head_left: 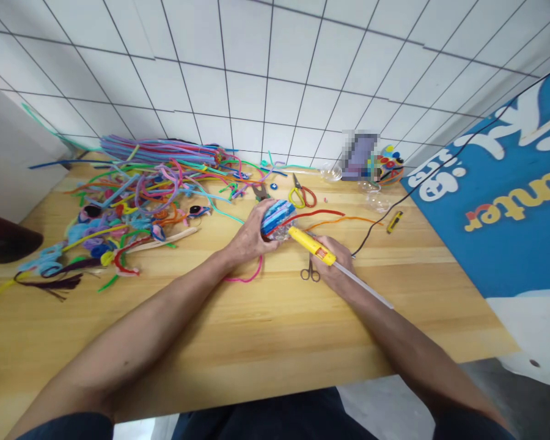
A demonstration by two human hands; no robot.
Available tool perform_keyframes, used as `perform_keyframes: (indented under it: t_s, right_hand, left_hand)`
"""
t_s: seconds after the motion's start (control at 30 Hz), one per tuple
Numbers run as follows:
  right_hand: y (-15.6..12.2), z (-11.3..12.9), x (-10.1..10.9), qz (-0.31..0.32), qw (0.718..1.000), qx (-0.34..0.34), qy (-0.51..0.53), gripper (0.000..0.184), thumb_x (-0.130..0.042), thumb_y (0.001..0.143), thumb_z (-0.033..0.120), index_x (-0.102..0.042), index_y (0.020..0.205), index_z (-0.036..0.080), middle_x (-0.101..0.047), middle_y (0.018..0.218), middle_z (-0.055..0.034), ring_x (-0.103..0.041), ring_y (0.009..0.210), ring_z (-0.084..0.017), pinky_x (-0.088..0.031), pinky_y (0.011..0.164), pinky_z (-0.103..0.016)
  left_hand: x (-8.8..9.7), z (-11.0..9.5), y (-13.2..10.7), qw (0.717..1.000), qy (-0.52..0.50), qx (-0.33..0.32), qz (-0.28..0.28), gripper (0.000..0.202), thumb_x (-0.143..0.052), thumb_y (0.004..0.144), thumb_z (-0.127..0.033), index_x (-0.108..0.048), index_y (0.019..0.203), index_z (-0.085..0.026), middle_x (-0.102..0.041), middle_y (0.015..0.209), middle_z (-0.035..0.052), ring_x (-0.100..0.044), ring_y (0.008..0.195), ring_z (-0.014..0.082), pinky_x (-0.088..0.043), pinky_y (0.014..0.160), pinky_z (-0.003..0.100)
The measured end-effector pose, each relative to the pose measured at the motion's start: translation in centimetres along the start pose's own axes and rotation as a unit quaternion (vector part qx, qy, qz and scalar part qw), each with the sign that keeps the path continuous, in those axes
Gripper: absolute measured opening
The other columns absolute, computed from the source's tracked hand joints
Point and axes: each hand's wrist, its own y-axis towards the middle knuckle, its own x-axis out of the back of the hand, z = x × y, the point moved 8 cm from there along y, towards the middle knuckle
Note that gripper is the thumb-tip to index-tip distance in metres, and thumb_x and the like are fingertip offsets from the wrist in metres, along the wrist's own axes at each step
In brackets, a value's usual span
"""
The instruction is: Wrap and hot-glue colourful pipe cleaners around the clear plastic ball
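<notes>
My left hand [253, 235] is wrapped round a clear ball partly covered in blue, purple and red pipe cleaners [278, 215]. In my right hand [333, 264] is a yellow hot glue gun [312, 244] with a long clear glue stick [364, 284] sticking out of its back. The gun's nose points at the bare lower right part of the ball, close to it; whether they touch I cannot tell. A red pipe cleaner [323, 212] runs rightward from beside the ball. Small dark-handled scissors [310, 273] lie just left of my right hand.
Loose coloured pipe cleaners [132, 208] are heaped at the left, with a bundle [160, 151] behind them. Pliers [260, 193] and red-and-yellow-handled scissors [302, 194] lie beyond the ball. A black cable [412, 189] crosses the right side, near a yellow utility knife [395, 222].
</notes>
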Motion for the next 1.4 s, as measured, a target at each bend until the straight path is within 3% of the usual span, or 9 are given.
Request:
perform_keyframes:
  t_s: [0.4, 0.53, 0.63, 1.1, 1.27, 1.4]
  right_hand:
    - [-0.1, -0.2, -0.4, 0.018, 1.000, -0.010, 0.001, 0.014, -0.063, 0.091, 0.022, -0.071, 0.101, 0.028, -0.075, 0.084, -0.0006, -0.071, 0.073, -0.021, -0.057, 0.072, -0.032]
    - [-0.2, -0.6, -0.1, -0.002, 1.000, -0.017, 0.010, 0.017, -0.063, 0.092, 0.022, -0.072, 0.105, 0.028, -0.076, 0.086, -0.0010, -0.073, 0.076, -0.022, -0.059, 0.074, -0.034]
    - [-0.2, -0.5, -0.4, 0.020, 1.000, -0.006, 0.008, 0.015, -0.064, 0.092, 0.024, -0.072, 0.105, 0.028, -0.077, 0.087, -0.0017, -0.073, 0.077, -0.022, -0.059, 0.075, -0.035]
    - [0.0, 0.5, 0.2, 0.000, 1.000, 0.028, -0.008, 0.013, -0.064, 0.093, 0.022, -0.070, 0.103, 0.027, -0.073, 0.081, 0.0013, -0.068, 0.068, -0.019, -0.056, 0.066, -0.031]
    - [0.1, 0.6, 0.6, -0.021, 0.999, 0.028, -0.008, 0.015, -0.063, 0.094, 0.018, -0.069, 0.105, 0.027, -0.074, 0.083, 0.0004, -0.070, 0.070, -0.019, -0.057, 0.068, -0.031]
    - [0.0, 0.5, 0.1, 0.000, 0.999, 0.044, -0.008, 0.016, -0.064, 0.094, 0.019, -0.069, 0.105, 0.027, -0.076, 0.085, -0.0006, -0.072, 0.073, -0.020, -0.059, 0.071, -0.033]
  left_hand:
    - [0.0, -0.1, 0.1, 1.000, -0.005, -0.007, -0.006, 0.100, -0.089, 0.083, -0.025, -0.036, 0.168, -0.024, -0.050, 0.167, 0.0184, -0.050, 0.160, 0.0371, -0.043, 0.136, 0.057]
    - [0.0, -0.2, 0.1, 1.000, -0.012, -0.010, -0.010, 0.098, -0.088, 0.084, -0.026, -0.037, 0.168, -0.024, -0.051, 0.166, 0.0180, -0.051, 0.159, 0.0364, -0.043, 0.136, 0.056]
    - [-0.1, 0.0, 0.1, 1.000, -0.010, 0.001, -0.004, 0.097, -0.088, 0.084, -0.027, -0.037, 0.167, -0.024, -0.051, 0.166, 0.0179, -0.050, 0.160, 0.0362, -0.043, 0.136, 0.057]
    - [0.0, 0.0, 0.1, 1.000, 0.000, 0.009, 0.000, 0.099, -0.089, 0.084, -0.030, -0.036, 0.167, -0.024, -0.051, 0.167, 0.0188, -0.050, 0.160, 0.0382, -0.044, 0.135, 0.056]
    - [0.0, 0.1, 0.0, 1.000, -0.005, -0.006, -0.003, 0.101, -0.089, 0.084, -0.030, -0.034, 0.168, -0.027, -0.050, 0.166, 0.0190, -0.051, 0.159, 0.0386, -0.045, 0.134, 0.057]
    - [0.0, 0.2, 0.0, 1.000, -0.006, -0.005, -0.008, 0.100, -0.090, 0.084, -0.031, -0.034, 0.168, -0.027, -0.050, 0.166, 0.0195, -0.052, 0.158, 0.0392, -0.046, 0.133, 0.058]
